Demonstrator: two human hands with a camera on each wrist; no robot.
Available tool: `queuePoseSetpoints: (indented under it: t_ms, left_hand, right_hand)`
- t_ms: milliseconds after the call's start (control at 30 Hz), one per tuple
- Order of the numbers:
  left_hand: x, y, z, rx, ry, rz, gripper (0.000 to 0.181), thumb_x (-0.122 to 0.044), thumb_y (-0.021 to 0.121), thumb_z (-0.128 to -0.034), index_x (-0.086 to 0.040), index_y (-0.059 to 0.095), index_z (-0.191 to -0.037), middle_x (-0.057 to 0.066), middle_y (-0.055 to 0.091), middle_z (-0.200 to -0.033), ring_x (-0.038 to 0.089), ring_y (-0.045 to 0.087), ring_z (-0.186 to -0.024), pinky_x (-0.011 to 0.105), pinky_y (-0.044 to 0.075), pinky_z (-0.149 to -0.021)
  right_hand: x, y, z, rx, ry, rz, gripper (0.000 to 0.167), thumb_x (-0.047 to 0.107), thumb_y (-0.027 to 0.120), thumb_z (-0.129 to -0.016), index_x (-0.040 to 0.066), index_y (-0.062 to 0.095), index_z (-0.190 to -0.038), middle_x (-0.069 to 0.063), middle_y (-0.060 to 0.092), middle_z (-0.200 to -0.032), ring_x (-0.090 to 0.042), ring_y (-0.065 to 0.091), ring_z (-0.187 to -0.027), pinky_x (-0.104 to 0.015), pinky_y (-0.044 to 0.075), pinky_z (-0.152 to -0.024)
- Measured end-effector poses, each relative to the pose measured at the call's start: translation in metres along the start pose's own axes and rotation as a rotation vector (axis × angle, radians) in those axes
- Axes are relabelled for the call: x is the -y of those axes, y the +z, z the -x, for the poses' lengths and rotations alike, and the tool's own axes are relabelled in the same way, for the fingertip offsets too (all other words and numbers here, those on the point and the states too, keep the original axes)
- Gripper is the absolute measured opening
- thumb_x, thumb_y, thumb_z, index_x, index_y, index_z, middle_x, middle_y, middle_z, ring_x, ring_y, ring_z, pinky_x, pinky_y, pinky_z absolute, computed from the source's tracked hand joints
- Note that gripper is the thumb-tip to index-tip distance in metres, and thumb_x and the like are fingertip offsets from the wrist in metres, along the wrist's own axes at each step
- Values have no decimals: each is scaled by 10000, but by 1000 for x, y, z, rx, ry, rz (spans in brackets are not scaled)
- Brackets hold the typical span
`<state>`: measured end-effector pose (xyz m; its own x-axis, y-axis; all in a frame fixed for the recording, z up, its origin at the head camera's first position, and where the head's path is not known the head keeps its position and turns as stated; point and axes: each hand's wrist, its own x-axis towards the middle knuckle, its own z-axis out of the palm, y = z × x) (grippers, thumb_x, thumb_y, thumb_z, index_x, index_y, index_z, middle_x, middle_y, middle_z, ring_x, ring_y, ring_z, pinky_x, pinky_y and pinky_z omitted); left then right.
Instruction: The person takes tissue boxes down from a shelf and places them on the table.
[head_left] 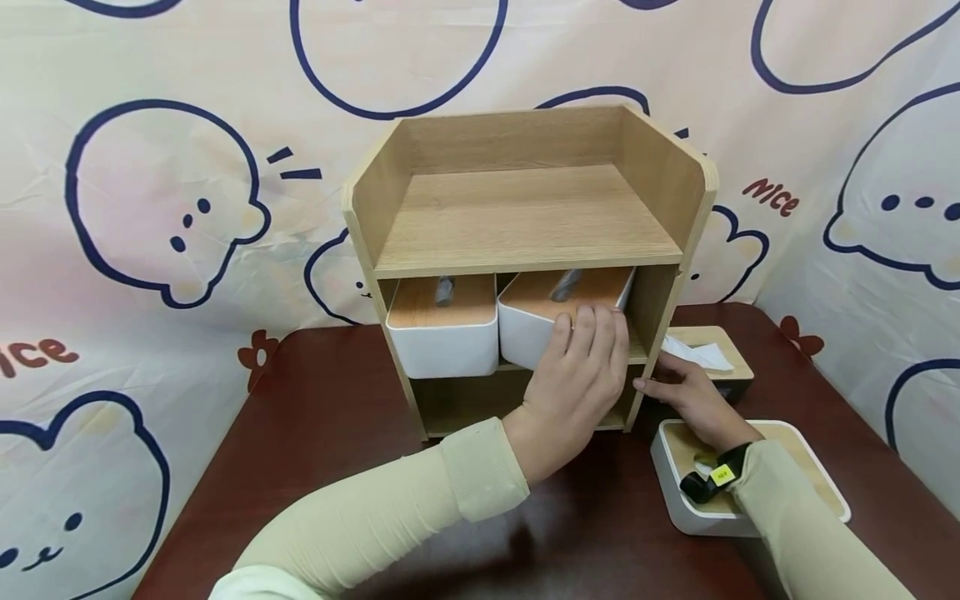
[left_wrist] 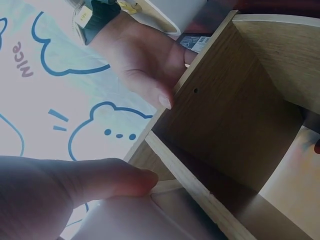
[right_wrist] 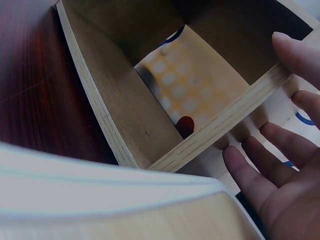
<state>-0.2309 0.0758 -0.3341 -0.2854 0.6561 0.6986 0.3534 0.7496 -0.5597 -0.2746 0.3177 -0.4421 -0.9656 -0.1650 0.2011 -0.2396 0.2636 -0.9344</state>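
Note:
A wooden desktop shelf (head_left: 525, 217) stands with two white boxes with wood-coloured lids in its middle tier. My left hand (head_left: 581, 383) rests its extended fingers on the front of the right box (head_left: 517, 329), which sits askew and juts out at its left. Seen from the left wrist, the left thumb (left_wrist: 115, 180) lies along that box. The left box (head_left: 442, 350) protrudes slightly from the shelf. At the shelf's right side, my right hand (head_left: 697, 400) touches the side panel: its spread, fairly straight fingers (right_wrist: 250, 175) lie against the outer face, with the thumb at the front edge.
Below the right forearm lies another white box with a wood-coloured lid (head_left: 813, 479). Behind it is a tissue box (head_left: 738, 358) with a tissue sticking out. All stand on a dark red-brown table (head_left: 315, 400), with a cartoon-printed cloth (head_left: 150, 250) around it.

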Motion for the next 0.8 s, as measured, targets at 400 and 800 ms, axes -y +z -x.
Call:
queuePoseSetpoints:
  t_ms: [400, 800]
  left_hand:
    - [2, -7, 2, 18, 27, -5, 427, -116, 413, -938, 86, 505, -1303, 164, 549, -1184, 286, 494, -1055, 395, 387, -904]
    - [0, -18, 6, 15, 37, -4, 447, -134, 430, -924, 88, 502, -1306, 180, 546, -1198, 300, 496, -1063, 399, 389, -910]
  right_hand:
    - [3, 1, 1, 6, 16, 5, 622, 232, 691, -929, 49, 433, -1465, -145, 530, -1362, -156, 546, -1150, -238, 489, -864]
    - [2, 0, 1, 16, 26, -21, 648, 249, 693, -927, 60, 413, -1480, -140, 519, -1382, -127, 566, -1129, -279, 504, -866]
